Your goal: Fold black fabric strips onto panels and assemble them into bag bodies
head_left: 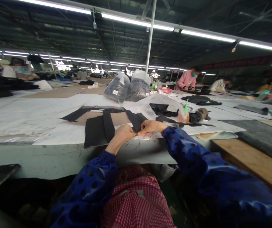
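My left hand [124,133] and my right hand [151,126] meet at the front edge of the white-covered table [48,110]. Fingers of both hands are closed in a pinch, tip to tip. Whatever lies between the fingertips is too small to make out. Just left of my left hand lies a black fabric piece [94,129], with a folded black strip [108,125] across it. Behind my hands another black fabric piece [134,119] rests beside a tan sheet [120,119].
To the right stand a glue bottle [184,114] with a green nozzle and a clear plastic bag [150,106]. Two filled plastic bags [138,85] sit farther back. A wooden board [252,161] is at the right. Co-workers, one in a pink top [185,79], work at far tables.
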Tool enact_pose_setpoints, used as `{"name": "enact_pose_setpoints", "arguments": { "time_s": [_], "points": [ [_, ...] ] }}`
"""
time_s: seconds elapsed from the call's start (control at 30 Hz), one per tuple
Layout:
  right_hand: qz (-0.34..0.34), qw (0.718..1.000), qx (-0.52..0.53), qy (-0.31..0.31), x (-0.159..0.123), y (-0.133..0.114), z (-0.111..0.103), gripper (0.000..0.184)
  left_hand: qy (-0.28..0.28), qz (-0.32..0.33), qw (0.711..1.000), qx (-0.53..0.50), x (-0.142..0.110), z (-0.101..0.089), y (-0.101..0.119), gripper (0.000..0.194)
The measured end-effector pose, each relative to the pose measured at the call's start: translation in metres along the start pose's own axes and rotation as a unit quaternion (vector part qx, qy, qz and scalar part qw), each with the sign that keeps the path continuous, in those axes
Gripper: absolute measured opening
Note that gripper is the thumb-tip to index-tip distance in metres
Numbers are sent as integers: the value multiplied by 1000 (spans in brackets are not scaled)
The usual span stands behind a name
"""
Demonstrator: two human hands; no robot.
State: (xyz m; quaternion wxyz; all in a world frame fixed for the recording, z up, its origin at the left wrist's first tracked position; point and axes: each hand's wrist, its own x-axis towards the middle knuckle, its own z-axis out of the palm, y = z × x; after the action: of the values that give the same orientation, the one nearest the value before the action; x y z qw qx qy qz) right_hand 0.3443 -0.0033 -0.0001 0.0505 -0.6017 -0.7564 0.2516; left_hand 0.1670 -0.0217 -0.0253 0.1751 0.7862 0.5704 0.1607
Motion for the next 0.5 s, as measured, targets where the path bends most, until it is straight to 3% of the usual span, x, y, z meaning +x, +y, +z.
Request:
{"name": "enact_pose_setpoints", "arguments": {
  "time_s": [0.13,0.3,0.5],
  "points": [
    [16,999,12,-28,-5,-4,-5,34,-7,9,1000,-7,3,2,-3,18],
    [1,1000,15,10,-3,0,-4,30,-9,22,1000,-15,14,5,-2,18],
    [-13,999,-27,-11,-8,8,-7,33,-17,43,999,-27,16,4,0,20]
  ]
}}
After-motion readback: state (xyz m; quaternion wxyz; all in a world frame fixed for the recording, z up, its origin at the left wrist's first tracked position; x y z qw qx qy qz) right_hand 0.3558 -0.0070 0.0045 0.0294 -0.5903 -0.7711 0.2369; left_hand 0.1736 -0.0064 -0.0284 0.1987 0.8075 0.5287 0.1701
